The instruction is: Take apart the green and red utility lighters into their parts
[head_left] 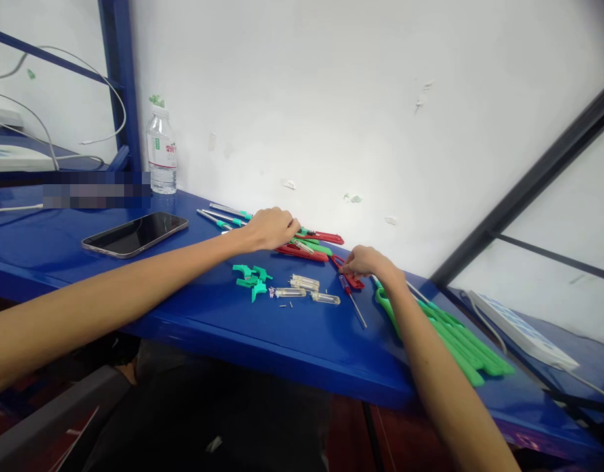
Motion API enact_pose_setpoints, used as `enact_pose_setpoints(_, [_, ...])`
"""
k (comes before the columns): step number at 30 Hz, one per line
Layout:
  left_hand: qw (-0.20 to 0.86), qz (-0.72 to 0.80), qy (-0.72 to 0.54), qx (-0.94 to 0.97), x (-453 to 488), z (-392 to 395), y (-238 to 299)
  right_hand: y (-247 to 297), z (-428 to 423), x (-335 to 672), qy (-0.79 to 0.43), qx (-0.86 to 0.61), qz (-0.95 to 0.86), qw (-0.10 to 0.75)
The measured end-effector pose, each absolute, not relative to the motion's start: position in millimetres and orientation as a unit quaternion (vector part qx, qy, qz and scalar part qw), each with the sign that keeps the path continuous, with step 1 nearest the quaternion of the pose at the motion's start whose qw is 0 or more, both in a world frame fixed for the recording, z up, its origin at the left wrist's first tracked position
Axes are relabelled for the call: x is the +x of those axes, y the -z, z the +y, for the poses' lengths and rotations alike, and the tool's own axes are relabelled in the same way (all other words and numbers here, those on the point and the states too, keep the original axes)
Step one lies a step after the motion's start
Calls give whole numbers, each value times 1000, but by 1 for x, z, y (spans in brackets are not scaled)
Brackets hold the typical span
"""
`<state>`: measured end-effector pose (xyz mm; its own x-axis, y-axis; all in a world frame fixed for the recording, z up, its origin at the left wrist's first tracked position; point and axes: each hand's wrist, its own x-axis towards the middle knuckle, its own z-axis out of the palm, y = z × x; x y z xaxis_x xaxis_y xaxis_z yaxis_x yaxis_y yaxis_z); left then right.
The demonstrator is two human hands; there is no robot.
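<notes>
My left hand (272, 228) is curled over a pile of red half-shells (306, 253) and green plastic handles (322, 249); its fingertips are hidden behind the knuckles. Metal rods with teal collars (218, 220) stick out to the left of that hand. To the right, my right hand (366, 261) has its fingers closed on a red plastic handle piece (355, 282) with a loop at one end. Just below it lies a screwdriver (353, 301) with a red handle. Teal plastic clips (251, 278), clear rectangular parts (304, 285) and tiny pins (286, 305) lie between my forearms.
A phone (137, 234) lies at the left, with a water bottle (162, 154) behind it against the wall. Green long-handled pieces (454, 334) are beyond my right forearm. A power strip (525, 331) sits at far right. The blue table's front edge (282, 357) runs nearest me.
</notes>
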<state>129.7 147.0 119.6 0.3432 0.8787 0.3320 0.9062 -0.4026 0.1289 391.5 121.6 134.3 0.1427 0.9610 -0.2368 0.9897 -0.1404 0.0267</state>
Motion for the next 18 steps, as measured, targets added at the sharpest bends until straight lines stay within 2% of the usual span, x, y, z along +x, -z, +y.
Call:
enact_pose_setpoints(6, [32, -543, 183, -819, 129, 147, -119, -136, 123, 393, 27, 771, 628, 99])
enact_pose_setpoints(11, [33, -542, 184, -819, 129, 148, -119, -130, 128, 397, 29, 779, 618, 105])
enact_pose_setpoints(15, [33, -539, 190, -820, 129, 150, -117, -127, 131, 403, 24, 782, 620, 66])
enact_pose_setpoints(18, [31, -536, 195, -820, 128, 152, -116, -128, 131, 408, 10, 775, 632, -1])
